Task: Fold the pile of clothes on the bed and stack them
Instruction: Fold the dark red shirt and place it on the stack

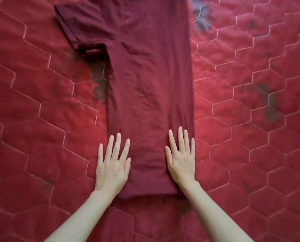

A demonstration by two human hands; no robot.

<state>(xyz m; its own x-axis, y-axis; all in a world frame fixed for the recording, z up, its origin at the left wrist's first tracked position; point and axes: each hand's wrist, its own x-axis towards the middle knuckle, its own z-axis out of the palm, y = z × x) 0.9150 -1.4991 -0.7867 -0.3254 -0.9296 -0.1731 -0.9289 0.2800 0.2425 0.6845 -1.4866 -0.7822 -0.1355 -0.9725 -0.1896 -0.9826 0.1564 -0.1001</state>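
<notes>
I am looking down at a red quilted bedspread (pixel 250 137) stitched in hexagons, which is filling the whole view, with a few dark grey blotches showing on it. A maroon t-shirt (pixel 151 84) is lying lengthwise down the middle of it, already folded in half along its length, so its right edge is running straight and one short sleeve (pixel 75 27) is sticking out at the upper left. The hem is sitting nearest to me. My left hand (pixel 113 163) is resting flat with fingers spread wide, palm down, straddling the shirt's left edge near the hem, holding nothing. My right hand (pixel 181 158) is lying flat on the shirt just inside its right edge, fingers straight and fairly close together, also holding nothing. I judge that I am smoothing the cloth before the next fold. To do this well, I should be sweeping both palms outward and upward to press the wrinkles flat, keeping the layered edges lined up, then tucking the sleeve across the body
</notes>
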